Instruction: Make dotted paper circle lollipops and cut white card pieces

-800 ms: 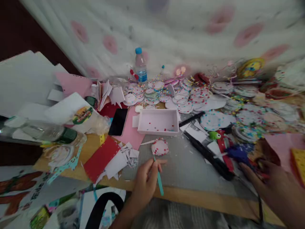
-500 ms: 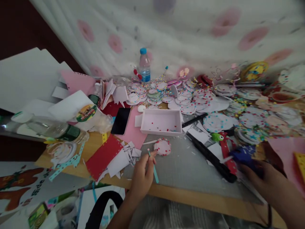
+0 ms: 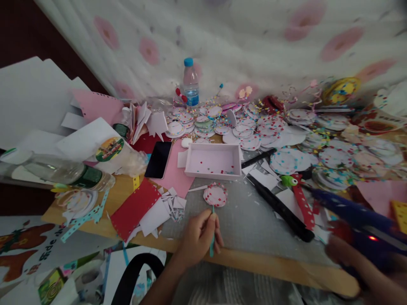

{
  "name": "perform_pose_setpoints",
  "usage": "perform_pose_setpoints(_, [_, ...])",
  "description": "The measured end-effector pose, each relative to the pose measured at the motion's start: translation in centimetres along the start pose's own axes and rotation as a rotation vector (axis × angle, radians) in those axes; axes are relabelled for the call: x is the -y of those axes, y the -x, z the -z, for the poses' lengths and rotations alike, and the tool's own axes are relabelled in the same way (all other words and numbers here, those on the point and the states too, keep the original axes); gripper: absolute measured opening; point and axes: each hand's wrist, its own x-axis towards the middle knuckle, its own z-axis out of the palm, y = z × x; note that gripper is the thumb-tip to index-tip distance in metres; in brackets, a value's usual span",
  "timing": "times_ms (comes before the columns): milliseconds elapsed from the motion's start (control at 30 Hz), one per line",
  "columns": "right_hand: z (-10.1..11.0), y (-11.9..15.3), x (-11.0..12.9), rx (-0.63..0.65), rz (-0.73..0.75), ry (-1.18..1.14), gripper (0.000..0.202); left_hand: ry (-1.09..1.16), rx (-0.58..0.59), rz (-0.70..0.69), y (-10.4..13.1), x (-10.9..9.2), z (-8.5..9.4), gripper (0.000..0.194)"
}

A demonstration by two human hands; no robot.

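Note:
My left hand (image 3: 201, 235) is closed in a pinch on a thin teal pair of tweezers (image 3: 211, 246). Its tip meets the near edge of a round white paper disc (image 3: 215, 195) rimmed with red dots. My right hand (image 3: 369, 264), blurred at the lower right, grips a blue hot glue gun (image 3: 349, 208) with a red light glowing on it. The gun's nozzle points left, above the red dotted strip (image 3: 302, 204). Beyond the disc stands a shallow white box (image 3: 213, 174) with a few small red bits inside.
Behind the box lie many stacked decorated paper discs (image 3: 244, 129). Left are a black phone (image 3: 158, 159), red dotted card (image 3: 136, 207), paper scraps (image 3: 174, 202) and a lying plastic bottle (image 3: 73, 171). A long black tool (image 3: 280, 207) lies to the right. A water bottle (image 3: 191, 84) stands behind.
My left hand has shifted right and nearer, bringing the tweezers' tip to the disc's near edge. My right hand has lifted and turned the glue gun so its nozzle points left.

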Motion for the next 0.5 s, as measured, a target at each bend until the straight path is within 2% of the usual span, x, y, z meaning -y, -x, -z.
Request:
perform_pose_setpoints(67, [-3.0,0.8,1.9,0.209,-0.074,-0.058,0.035,0.014,0.068,0.006,-0.4,0.3,-0.4,0.041])
perform_pose_setpoints(133, [-5.9,1.5,3.4,0.32,-0.039,-0.085,0.04,0.003,0.093,0.001,-0.7,0.8,-0.6,0.044])
perform_pose_setpoints(233, [-8.8,2.3,4.9,0.302,-0.078,0.03,0.034,-0.017,0.088,-0.003,-0.9,1.4,-0.6,0.044])
perform_pose_setpoints(367, [-9.9,2.6,5.3,0.321,-0.046,0.055,0.029,-0.052,0.064,-0.04,-0.8,1.8,-0.4,0.042])
perform_pose_setpoints(500, [-10.0,2.3,4.5,0.326,0.012,0.04,0.024,-0.076,0.058,-0.067,-0.7,1.9,-0.4,0.041])
